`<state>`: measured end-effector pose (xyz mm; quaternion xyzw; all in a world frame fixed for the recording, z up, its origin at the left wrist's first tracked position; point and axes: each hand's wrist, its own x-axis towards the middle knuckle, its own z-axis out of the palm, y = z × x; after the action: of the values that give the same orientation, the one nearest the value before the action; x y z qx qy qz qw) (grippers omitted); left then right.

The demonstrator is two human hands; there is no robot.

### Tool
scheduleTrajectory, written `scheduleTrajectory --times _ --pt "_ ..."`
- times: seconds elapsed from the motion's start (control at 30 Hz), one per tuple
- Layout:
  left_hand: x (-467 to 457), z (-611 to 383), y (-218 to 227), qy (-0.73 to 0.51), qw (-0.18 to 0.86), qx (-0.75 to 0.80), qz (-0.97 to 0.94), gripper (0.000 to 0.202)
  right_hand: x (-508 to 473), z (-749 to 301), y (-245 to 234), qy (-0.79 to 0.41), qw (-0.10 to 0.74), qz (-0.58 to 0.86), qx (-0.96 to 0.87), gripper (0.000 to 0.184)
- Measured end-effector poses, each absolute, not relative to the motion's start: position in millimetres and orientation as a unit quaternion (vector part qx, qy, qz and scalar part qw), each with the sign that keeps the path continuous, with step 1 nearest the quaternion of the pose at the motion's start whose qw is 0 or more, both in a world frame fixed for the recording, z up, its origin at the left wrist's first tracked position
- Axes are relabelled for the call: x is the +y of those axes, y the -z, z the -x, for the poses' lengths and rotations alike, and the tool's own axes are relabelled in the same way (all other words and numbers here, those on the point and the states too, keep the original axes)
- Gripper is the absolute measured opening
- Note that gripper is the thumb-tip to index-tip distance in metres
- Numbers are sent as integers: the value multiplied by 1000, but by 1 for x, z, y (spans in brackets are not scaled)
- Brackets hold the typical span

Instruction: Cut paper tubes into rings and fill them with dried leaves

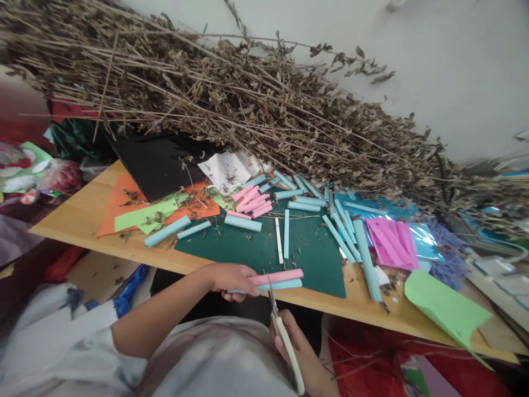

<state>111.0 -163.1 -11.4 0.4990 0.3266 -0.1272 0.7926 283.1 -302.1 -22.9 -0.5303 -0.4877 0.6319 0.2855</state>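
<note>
My left hand [235,281] is closed around a pink paper tube [285,275] and a light blue paper tube [287,284], held side by side above the table's front edge. Their right ends stick out past my fingers. White-handled scissors [285,344] are in my right hand [295,336], below and to the right. The blades point up and cross the two tubes; whether they are parted around them I cannot tell. Behind the tubes, a thin white roll [278,240] and a slim blue tube [286,234] lie on a dark green sheet [248,256].
Short pink tubes [252,201] and several blue tubes [306,204] are strewn across the wooden table [78,207]. A big bundle of dried stalks [231,99] fills the back. Orange paper [113,207] and black sheets [157,165] lie left, magenta strips [392,242] and green paper [446,309] right.
</note>
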Motion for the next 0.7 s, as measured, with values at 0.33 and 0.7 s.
scheduleTrajectory --times 0.33,0.7 --pt "-166 -111 14 110 801 315 -497 29 -304 -285 33 -631 244 524 -517 33" --pt "-169 -112 14 99 799 312 -505 30 -300 -288 27 -608 245 535 -533 34"
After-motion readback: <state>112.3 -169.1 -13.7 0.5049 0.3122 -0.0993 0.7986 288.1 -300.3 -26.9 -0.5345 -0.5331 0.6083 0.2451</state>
